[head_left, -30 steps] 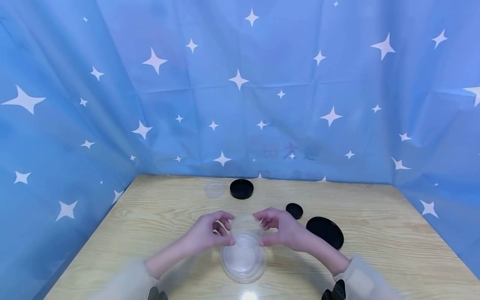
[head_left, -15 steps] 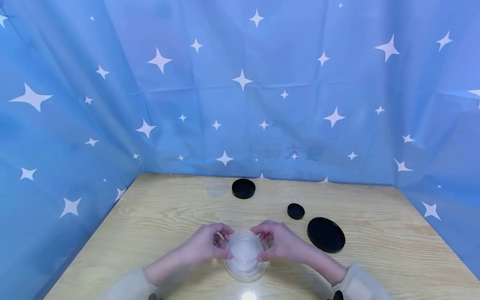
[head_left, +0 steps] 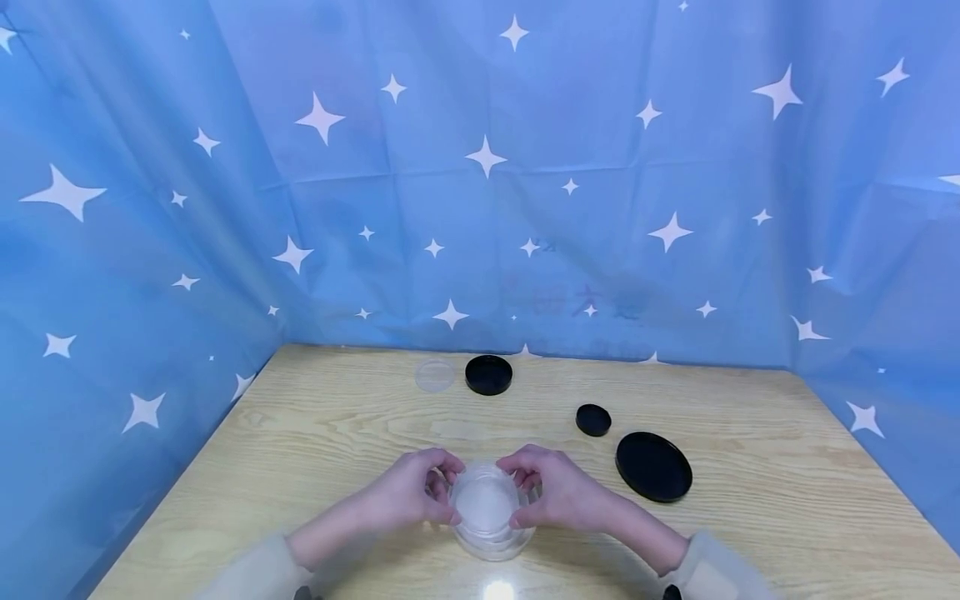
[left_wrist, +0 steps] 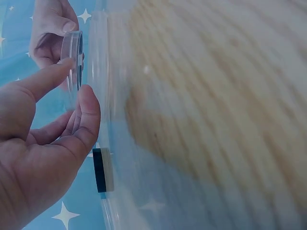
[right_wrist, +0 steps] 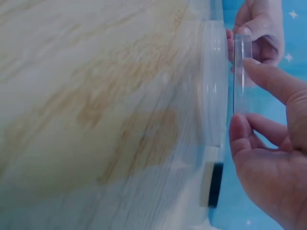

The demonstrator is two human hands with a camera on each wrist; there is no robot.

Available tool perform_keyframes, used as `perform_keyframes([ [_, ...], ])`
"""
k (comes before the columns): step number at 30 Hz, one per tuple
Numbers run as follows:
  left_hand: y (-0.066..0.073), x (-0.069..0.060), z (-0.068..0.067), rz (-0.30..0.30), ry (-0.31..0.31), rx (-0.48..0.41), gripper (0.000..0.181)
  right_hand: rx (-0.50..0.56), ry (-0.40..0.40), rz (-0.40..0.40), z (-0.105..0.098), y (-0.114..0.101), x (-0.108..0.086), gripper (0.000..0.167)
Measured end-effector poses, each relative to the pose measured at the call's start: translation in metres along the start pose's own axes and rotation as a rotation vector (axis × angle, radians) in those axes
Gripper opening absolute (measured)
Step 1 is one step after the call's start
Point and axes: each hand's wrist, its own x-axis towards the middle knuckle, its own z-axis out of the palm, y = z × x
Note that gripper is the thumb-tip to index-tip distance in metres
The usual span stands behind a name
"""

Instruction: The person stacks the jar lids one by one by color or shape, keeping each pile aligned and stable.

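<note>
A clear, shallow round dish (head_left: 486,500) is held level between my two hands. My left hand (head_left: 420,490) pinches its left rim between thumb and fingers, while my right hand (head_left: 561,490) grips the opposite rim the same way. Directly beneath lies a wider clear round dish (head_left: 491,552) on the table. Both wrist views show a narrow gap between the held dish (left_wrist: 72,57) and the wider dish (right_wrist: 214,86). From above, the clear rims overlap, so their edges are hard to separate.
On the wooden table (head_left: 315,433), a black round dish (head_left: 489,375) and a faint clear disc (head_left: 435,376) lie at the back. To the right are a small black disc (head_left: 593,420) and a large black one (head_left: 653,467). A blue star-patterned curtain (head_left: 480,208) surrounds the table.
Both hands have brought the held clear dish toward me and down, from beyond the wider dish to right over it. The black pieces stay put; the head view shifted slightly.
</note>
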Motion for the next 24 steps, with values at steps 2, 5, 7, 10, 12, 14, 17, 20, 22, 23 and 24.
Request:
perform_keyframes([
  [2,-0.0010,0.0001,0.0005,-0.008,-0.005,0.007,0.056,-0.002,0.000,-0.002,0.0007,0.0002,-0.0001,0.062],
  [5,-0.0022,0.0007,0.0012,-0.017,-0.013,0.012,0.057,-0.007,0.002,-0.005,0.0017,0.0008,-0.0004,0.062],
  [7,-0.0030,0.0013,0.0015,-0.015,-0.014,0.017,0.057,-0.014,0.003,-0.006,0.0022,0.0012,-0.0004,0.062],
  [10,-0.0039,0.0020,0.0018,-0.007,-0.017,0.034,0.057,-0.024,0.002,-0.005,0.0024,0.0014,-0.0003,0.063],
  [12,-0.0042,0.0023,0.0020,-0.001,-0.017,0.048,0.057,-0.033,0.003,-0.006,0.0026,0.0016,0.0000,0.063],
  [14,-0.0046,0.0024,0.0023,0.002,-0.019,0.054,0.058,-0.041,0.003,-0.007,0.0030,0.0018,0.0002,0.064],
  [17,-0.0056,0.0027,0.0030,0.006,-0.018,0.054,0.058,-0.059,0.004,-0.009,0.0039,0.0025,0.0007,0.064],
  [20,-0.0072,0.0030,0.0039,0.005,-0.016,0.051,0.058,-0.069,0.005,-0.011,0.0046,0.0030,0.0009,0.064],
  [22,-0.0083,0.0032,0.0045,0.005,-0.014,0.051,0.058,-0.069,0.004,-0.009,0.0047,0.0030,0.0009,0.064],
  [23,-0.0086,0.0033,0.0048,0.004,-0.013,0.052,0.058,-0.067,0.004,-0.008,0.0048,0.0030,0.0008,0.063],
  [24,-0.0089,0.0033,0.0051,0.003,-0.012,0.052,0.058,-0.065,0.004,-0.005,0.0048,0.0029,0.0007,0.063],
])
